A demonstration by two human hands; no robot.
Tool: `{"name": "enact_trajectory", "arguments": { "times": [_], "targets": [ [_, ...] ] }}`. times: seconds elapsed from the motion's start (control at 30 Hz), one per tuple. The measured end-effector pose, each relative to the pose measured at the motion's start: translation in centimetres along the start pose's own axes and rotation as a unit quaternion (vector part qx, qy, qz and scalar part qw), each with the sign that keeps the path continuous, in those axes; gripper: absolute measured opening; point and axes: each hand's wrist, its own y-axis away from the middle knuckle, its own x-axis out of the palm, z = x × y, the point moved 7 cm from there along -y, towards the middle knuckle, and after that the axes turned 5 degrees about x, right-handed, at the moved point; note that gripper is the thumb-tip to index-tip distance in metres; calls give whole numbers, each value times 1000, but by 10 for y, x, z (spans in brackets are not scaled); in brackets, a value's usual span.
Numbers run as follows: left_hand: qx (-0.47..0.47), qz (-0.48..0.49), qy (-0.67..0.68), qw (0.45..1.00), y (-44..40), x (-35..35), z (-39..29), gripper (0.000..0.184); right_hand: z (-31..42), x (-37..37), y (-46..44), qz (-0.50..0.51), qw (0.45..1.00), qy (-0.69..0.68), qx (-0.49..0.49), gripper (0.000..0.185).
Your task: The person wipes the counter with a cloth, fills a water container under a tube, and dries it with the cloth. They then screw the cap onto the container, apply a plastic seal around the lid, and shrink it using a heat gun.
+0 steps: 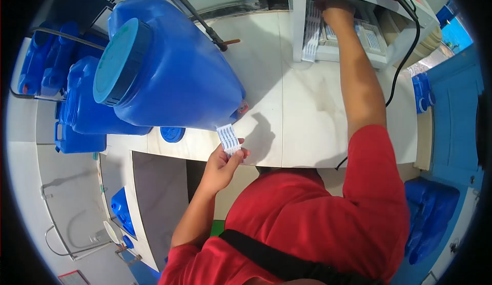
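Observation:
My left hand [220, 168] is closed at the near edge of the counter, pinching a folded white strip with blue print [228, 137] between thumb and fingers. My right hand [338, 14] reaches into an open-fronted grey cabinet [299, 34] at the back right. Its fingers are in shadow and I cannot make out whether they hold anything. A long white printed strip [310, 35] hangs over the cabinet's left front edge, beside that hand. A pale tray [380, 54] inside holds small white printed pieces.
A large blue jug [179, 65] with a teal lid stands on the white counter [302, 116], left of centre. Other blue containers [95, 98] stand farther left. A loose blue cap [172, 134] lies near the front edge. A black cable [406, 65] hangs down the cabinet's right side.

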Motion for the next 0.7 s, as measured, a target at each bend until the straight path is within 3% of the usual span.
{"name": "enact_trajectory", "arguments": {
  "times": [0.1, 0.27, 0.37, 0.4, 0.43, 0.47, 0.5, 0.53, 0.57, 0.63, 0.7],
  "targets": [
    [19, -29, 21, 999, 13, -1, 0, 42, 10, 6, -55, -195, 978, 55, -38, 33],
    [16, -58, 51, 997, 27, 1, 5, 42, -5, 62, -95, -211, 976, 27, -38, 37],
    [7, -86, 52, 995, 37, 1, -3, 39, -22, 66, -88, -323, 939, -31, -115, 39],
    [11, -82, 37, 996, 37, 1, -9, 38, -21, 42, -61, -296, 947, -36, -121, 41],
    [15, -113, 38, 993, 39, -5, -11, 38, -28, 30, -37, -107, 989, -98, -10, 40],
    [27, -106, 63, 992, 40, -8, -14, 36, -34, 19, 1, 73, 984, -108, 121, 40],
    [40, -96, 87, 991, 42, -10, -17, 35, -18, -9, 48, -54, 915, -400, 23, 26],
    [46, -122, 86, 988, 45, -18, -21, 35, 2, -21, 86, 115, 883, -454, 1, 20],
    [70, -110, 96, 987, 48, -19, -30, 33, 39, -65, 136, 227, 859, -458, -3, 25],
    [97, -107, 100, 984, 51, -22, -51, 31, 98, -101, 199, 342, 753, -544, -141, 29],
    [171, -113, 126, 971, 50, -22, -82, 28, 165, -139, 246, 379, 724, -545, -189, 30]
  ]
}}
